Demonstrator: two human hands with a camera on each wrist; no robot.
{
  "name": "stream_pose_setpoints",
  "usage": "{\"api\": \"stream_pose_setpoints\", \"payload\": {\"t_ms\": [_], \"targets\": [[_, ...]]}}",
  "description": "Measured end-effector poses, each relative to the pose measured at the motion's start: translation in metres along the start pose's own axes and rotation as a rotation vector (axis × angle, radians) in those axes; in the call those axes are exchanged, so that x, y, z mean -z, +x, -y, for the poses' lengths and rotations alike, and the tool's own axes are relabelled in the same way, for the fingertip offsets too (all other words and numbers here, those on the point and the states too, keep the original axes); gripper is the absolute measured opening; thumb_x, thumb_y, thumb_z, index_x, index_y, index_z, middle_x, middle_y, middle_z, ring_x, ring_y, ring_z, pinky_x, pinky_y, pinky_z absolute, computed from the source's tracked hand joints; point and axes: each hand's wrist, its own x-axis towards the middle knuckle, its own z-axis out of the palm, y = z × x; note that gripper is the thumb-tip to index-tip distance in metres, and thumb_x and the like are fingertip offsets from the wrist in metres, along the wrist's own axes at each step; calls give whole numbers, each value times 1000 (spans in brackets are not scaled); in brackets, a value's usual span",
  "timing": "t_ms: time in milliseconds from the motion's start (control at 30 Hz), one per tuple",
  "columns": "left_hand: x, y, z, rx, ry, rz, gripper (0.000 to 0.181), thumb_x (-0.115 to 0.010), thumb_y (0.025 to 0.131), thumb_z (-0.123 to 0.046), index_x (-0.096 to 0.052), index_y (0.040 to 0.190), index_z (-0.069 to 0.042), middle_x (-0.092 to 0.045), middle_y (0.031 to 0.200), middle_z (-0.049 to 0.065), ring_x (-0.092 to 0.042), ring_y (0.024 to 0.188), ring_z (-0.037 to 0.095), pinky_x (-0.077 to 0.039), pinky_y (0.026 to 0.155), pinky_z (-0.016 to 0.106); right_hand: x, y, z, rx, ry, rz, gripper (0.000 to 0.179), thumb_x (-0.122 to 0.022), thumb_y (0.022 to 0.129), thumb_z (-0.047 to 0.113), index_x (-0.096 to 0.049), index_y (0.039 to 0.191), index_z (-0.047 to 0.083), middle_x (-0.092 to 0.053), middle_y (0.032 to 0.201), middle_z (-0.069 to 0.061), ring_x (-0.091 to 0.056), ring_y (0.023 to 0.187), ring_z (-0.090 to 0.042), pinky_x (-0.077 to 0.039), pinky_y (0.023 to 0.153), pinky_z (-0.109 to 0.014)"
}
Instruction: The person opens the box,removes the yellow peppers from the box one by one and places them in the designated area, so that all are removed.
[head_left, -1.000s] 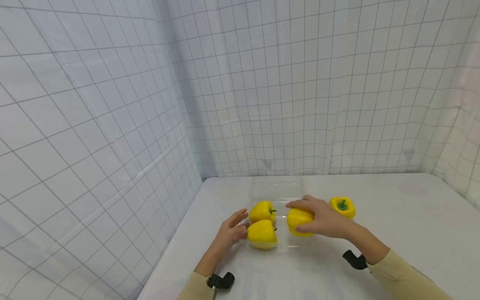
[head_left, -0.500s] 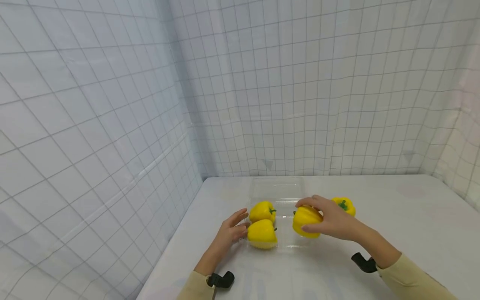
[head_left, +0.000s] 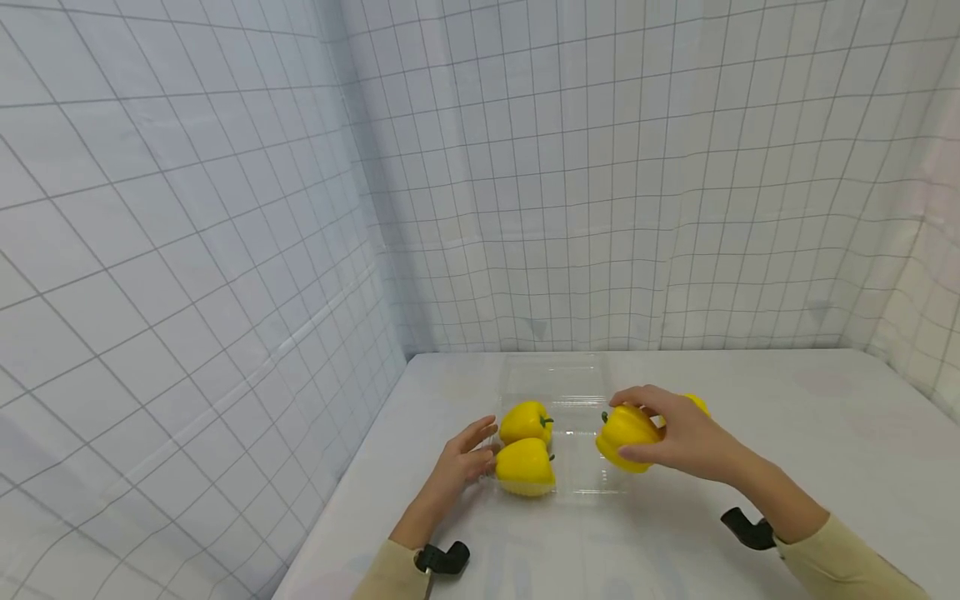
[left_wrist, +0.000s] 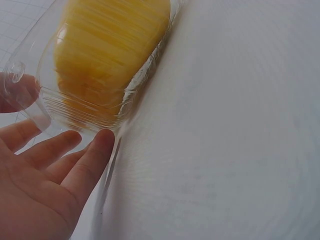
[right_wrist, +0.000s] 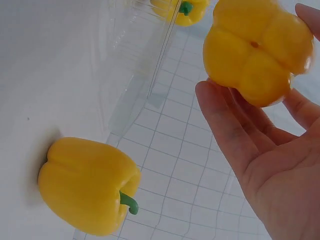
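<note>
My right hand (head_left: 686,437) grips a yellow bell pepper (head_left: 627,437) above the right edge of a clear plastic box (head_left: 581,467). In the right wrist view that held pepper (right_wrist: 257,50) shows its lobed base, with fingers and thumb around it. My left hand (head_left: 457,458) rests at the box's left side, fingers extended and touching the plastic wall (left_wrist: 85,112). Two yellow peppers lie in the left half of the box, a rear one (head_left: 525,422) and a front one (head_left: 525,467), their green stems pointing right.
Another yellow pepper (right_wrist: 90,185) lies on the white table (head_left: 787,467) right of the box, mostly hidden behind my right hand in the head view. The box's clear lid (head_left: 555,375) lies folded back toward the gridded curtain (head_left: 570,208).
My right hand has moved right with its pepper, away from the two boxed peppers, and the pepper has tilted so its stem shows at upper left. My left hand has stayed put.
</note>
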Motion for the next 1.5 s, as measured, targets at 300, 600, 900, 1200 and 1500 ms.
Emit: {"api": "stream_pose_setpoints", "payload": {"t_ms": [300,600,900,1200,1500], "targets": [[0,2,1,0,-6,3,62,-55,100,-15,-33,158,-12,-35,159,15,-45,137,38,-42,106,52,10,-12,-7,32,-22,-57,56,-87,79,33,-60,127,25,-61,117,14,-58,97,-16,-57,77,-32],[1,2,0,-2,-10,8,60,-53,101,-12,-33,158,-11,-34,160,16,-44,138,38,-44,105,48,15,-26,-15,17,-22,-78,59,-88,78,31,-58,128,25,-61,121,11,-58,98,-19,-57,77,-28],[1,3,1,12,2,-8,60,-53,101,-14,-34,158,-13,-36,159,15,-46,137,38,-42,106,52,17,-39,-28,23,-75,-113,60,-89,77,34,-59,128,23,-61,123,11,-58,93,-14,-56,70,-29],[0,3,2,21,-4,-15,59,-52,102,-13,-34,157,-13,-36,159,15,-46,136,37,-45,104,48,17,-56,-39,-33,-121,-120,61,-89,75,39,-59,126,22,-64,115,11,-55,92,-11,-53,64,-26],[0,2,2,16,3,-18,59,-52,101,-12,-35,157,-13,-36,159,15,-46,136,37,-45,104,49,12,-65,-54,-88,-83,-73,61,-90,74,36,-55,120,18,-60,115,2,-59,94,-14,-57,66,-24]]}}
